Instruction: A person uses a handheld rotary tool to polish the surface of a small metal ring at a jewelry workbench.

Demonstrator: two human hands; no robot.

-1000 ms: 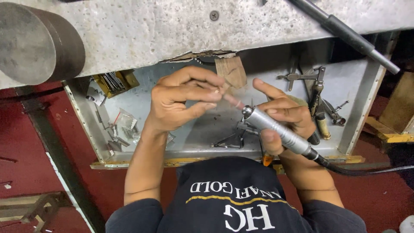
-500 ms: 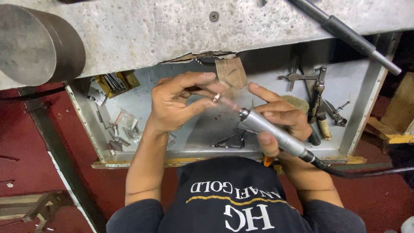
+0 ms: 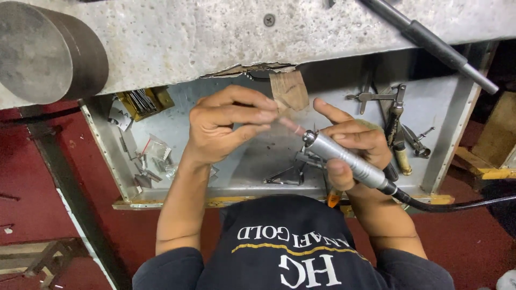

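The rotary handpiece (image 3: 344, 158) has been brought closer to the left hand (image 3: 228, 126), whose fingers are pinched narrowly on something unseen; it is gripped by the right hand (image 3: 355, 142).

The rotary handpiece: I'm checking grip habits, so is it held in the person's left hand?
No, the right hand grips the rotary handpiece; the left hand pinches something small.

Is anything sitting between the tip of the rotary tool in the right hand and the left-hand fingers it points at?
Nothing visible does. The rotary tool in the right hand points its blurred pinkish tip at the pinched fingers of the left hand, above the open tray. What the fingers pinch is too small to tell.
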